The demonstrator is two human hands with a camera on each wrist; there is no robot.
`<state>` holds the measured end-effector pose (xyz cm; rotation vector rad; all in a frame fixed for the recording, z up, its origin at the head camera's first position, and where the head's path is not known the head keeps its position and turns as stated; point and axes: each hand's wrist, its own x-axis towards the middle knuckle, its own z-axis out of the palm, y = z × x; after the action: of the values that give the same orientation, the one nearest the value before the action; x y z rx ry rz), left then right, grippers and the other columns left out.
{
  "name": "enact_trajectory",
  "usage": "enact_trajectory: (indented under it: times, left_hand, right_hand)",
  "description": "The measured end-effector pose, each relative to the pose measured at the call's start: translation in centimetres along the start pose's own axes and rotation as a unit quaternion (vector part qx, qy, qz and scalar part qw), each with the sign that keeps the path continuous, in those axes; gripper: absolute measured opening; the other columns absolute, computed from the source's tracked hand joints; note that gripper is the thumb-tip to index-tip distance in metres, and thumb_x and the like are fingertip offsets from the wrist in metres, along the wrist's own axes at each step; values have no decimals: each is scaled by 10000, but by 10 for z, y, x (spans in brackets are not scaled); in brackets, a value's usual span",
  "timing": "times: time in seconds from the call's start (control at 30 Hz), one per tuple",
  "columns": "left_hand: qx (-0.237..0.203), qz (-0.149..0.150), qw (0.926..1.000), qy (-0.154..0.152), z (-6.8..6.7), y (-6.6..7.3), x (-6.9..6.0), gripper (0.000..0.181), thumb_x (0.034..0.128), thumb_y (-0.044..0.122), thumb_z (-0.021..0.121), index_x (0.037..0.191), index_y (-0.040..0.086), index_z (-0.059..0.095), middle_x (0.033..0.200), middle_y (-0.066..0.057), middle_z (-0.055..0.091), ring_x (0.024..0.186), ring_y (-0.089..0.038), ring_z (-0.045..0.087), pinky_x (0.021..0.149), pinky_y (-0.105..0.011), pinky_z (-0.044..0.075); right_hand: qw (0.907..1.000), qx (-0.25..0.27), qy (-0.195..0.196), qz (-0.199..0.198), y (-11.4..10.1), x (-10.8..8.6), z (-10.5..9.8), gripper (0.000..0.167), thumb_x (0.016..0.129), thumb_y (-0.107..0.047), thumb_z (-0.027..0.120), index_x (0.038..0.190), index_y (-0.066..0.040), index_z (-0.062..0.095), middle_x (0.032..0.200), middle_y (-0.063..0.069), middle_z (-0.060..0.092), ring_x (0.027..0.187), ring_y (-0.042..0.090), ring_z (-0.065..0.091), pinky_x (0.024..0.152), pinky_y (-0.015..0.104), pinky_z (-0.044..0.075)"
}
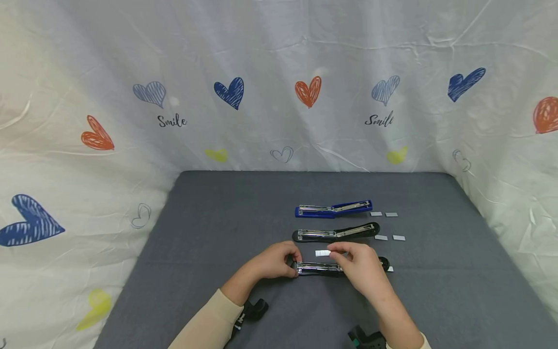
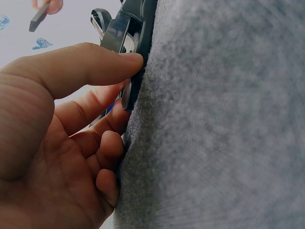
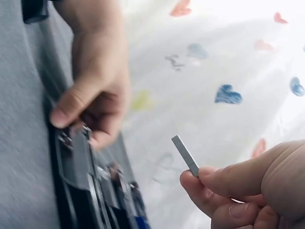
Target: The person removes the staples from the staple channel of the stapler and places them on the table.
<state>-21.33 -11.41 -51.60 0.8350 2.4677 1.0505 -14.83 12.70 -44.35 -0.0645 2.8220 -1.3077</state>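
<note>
Nearest me on the grey table [image 1: 209,232] lies an opened black stapler [image 1: 318,268], its metal magazine showing. My left hand [image 1: 273,261] grips its left end between thumb and fingers; in the left wrist view the thumb [image 2: 109,64] presses on that black end. Just above the magazine, my right hand [image 1: 362,266] pinches a small strip of staples [image 1: 321,253] by one end. The right wrist view shows the grey staple strip [image 3: 185,155] sticking out from thumb and forefinger, apart from the stapler. The right hand hides part of the stapler's raised half.
Behind lie a second opened black stapler [image 1: 316,235] and an opened blue stapler [image 1: 333,210]. Staple strips [image 1: 398,238] lie to the right of the staplers, one partly hidden by the nearest stapler's end. A white curtain [image 1: 279,63] with printed hearts hangs behind the table.
</note>
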Motion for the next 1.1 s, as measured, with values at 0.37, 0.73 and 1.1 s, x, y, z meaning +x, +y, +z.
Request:
enact_trajectory:
  times: [0.37,0.73,1.1]
  left_hand:
    - [-15,31,10000,-44,-1,1,-1,246,765,62,869,905,177,703,909,50,578,753,-93,480,690,-270,409]
    - [-2,-24,10000,-64,0,-1,0,250,761,71,873,903,188,703,911,85,572,775,-95,490,709,-271,415]
    - [12,-48,10000,-45,2,-5,2,246,763,82,875,905,186,702,914,82,574,774,-106,498,702,-278,419]
  right_hand:
    - [9986,-120,503,47,23,-7,-45,214,985,-140,711,1176,-64,769,1018,88,744,578,140,461,519,300,380]
    - [9897,-553,1152,651,67,-20,-80,224,994,-153,705,1166,-23,765,1116,198,727,706,154,533,559,290,406]
    - [9851,-979,905,1088,116,-24,-100,231,999,-161,685,1131,14,759,1077,201,738,1033,390,630,771,458,464]
